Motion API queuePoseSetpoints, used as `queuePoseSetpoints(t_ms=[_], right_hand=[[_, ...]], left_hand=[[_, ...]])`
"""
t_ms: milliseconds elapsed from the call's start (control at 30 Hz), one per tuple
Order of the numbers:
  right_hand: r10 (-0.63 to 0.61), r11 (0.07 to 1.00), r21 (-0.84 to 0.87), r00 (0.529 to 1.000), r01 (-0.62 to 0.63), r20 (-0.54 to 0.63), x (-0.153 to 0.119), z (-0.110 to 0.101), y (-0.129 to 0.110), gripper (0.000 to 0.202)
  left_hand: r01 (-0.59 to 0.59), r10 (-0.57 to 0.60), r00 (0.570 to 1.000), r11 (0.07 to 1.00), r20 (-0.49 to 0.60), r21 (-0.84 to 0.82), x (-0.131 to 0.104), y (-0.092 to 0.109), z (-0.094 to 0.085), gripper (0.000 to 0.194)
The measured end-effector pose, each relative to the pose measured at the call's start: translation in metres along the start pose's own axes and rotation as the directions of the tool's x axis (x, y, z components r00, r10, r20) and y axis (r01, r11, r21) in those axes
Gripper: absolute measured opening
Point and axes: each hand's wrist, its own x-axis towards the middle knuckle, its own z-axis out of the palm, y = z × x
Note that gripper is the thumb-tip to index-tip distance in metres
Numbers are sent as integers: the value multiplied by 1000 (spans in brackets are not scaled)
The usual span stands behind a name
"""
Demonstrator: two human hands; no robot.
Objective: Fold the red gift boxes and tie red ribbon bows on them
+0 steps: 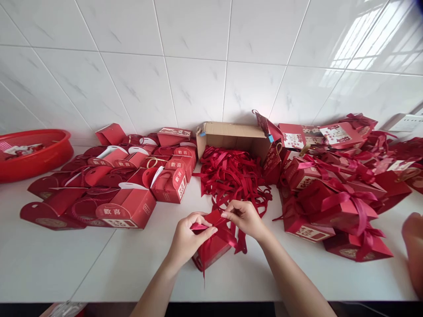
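A small red gift box [216, 250] rests on the white counter in front of me, with red ribbon [228, 233] lying across its top. My left hand [189, 237] is closed at the box's left side, a loop of ribbon pinched between thumb and fingers. On the other side, my right hand [246, 219] pinches ribbon between thumb and forefinger just above the box. Loose ribbon tails hang to the right of the box and down its front. Just beyond my hands lies a heap of cut red ribbons [231, 171], spilling from an open cardboard box [234, 130].
Rows of red gift boxes without bows [127, 207] stand at left, near a red plastic basin [36, 154]. At right, boxes with ribbon bows [340, 202] are piled up. Part of another person's hand [414, 251] shows at the right edge. A tiled wall [194, 88] closes the back.
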Motion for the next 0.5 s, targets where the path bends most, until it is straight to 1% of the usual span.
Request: queuePoseSetpoints(t_ms=[100,167,233,300,333,367,433,467,500], right_hand=[[29,998,48,999,-31,45,1,-3,4,37],[27,994,99,995,-37,100,2,-8,8,39],[2,988,155,988,-26,154,3,-16,12,50],[-36,978,208,972,-14,232,3,-26,16,70],[-57,974,225,952,-13,299,2,-30,17,84],[-77,973,231,922,-14,380,2,-34,19,99],[-86,981,192,838,-23,539,1,-36,22,128],[-70,987,155,799,-30,598,0,-35,23,136],[-46,992,120,773,-39,632,0,-32,24,140]], left_hand=[[7,-6,1000,1000,19,-5,1,3,-4,21],[-8,10,999,999,47,-31,0,4,-7,22],[-31,37,998,995,60,-90,-1,2,-10,24],[-42,45,999,983,11,-177,-2,-4,-12,28],[-38,31,999,974,-33,-223,-2,-8,-13,33],[-29,8,997,962,-79,-270,-3,-13,-14,40],[7,-59,988,938,-140,-347,-6,-24,-16,53],[34,-96,984,930,-151,-366,-8,-30,-17,57],[66,-131,979,928,-156,-367,-10,-35,-17,60]])
